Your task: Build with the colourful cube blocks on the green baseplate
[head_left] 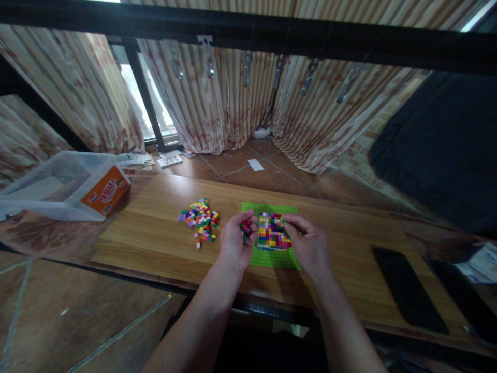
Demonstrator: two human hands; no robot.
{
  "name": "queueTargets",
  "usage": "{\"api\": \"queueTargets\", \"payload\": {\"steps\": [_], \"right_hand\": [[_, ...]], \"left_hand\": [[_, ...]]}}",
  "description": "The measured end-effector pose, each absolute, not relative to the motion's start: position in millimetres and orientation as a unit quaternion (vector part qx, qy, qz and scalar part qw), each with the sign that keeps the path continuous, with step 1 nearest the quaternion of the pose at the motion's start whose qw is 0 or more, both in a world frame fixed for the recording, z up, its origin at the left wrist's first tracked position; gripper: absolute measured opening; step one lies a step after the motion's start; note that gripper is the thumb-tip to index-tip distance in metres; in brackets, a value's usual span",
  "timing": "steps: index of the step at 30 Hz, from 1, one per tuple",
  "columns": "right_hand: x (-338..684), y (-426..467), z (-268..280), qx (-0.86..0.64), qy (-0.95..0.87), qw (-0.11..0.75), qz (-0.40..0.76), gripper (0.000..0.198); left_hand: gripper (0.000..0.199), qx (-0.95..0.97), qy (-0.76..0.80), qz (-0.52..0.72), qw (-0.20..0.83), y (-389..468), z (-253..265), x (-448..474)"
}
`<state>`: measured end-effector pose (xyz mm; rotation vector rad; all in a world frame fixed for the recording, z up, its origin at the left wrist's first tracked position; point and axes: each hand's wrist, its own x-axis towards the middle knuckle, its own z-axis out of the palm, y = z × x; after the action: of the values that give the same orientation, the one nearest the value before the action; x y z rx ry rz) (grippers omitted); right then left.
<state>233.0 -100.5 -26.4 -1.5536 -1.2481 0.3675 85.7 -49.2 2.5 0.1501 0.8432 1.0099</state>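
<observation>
A green studded baseplate [272, 259] lies on the wooden board, bearing a block of many-coloured toy bricks [272, 230] set close together. My left hand [235, 241] is cupped at the plate's left side, with several loose toy bricks [245, 230] in its palm. At the right edge of the brick block, my right hand [308, 238] has thumb and forefinger pinched together; whatever sits between the tips is too small to make out. Left of my left hand, a loose pile of small coloured bricks [202, 220] is spread on the board.
A clear plastic bin [66, 186] with an orange label stands at the far left. Two dark flat slabs [409, 290] lie at the right. Hooks [246, 70] hang from a black bar [248, 31] above, before striped curtains. Papers [170, 160] lie beyond the board.
</observation>
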Motion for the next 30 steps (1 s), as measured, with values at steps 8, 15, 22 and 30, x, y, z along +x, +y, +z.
{"api": "queueTargets", "payload": {"steps": [8,15,22,30], "right_hand": [[233,-86,-38,-0.676,-0.601,0.417,0.09,0.047],[234,-81,-38,-0.686,-0.623,0.369,0.069,0.053],[237,-82,-39,-0.687,-0.61,0.385,0.086,0.048],[246,-81,-38,-0.687,-0.583,0.425,0.089,0.033]], "left_hand": [[0.008,0.152,0.384,0.413,0.811,-54,-2,89],[0.013,0.3,0.425,0.349,0.779,-61,-3,94],[0.018,0.379,0.431,0.296,0.764,-67,-5,102],[0.017,0.402,0.423,0.301,0.755,-68,-8,105]]}}
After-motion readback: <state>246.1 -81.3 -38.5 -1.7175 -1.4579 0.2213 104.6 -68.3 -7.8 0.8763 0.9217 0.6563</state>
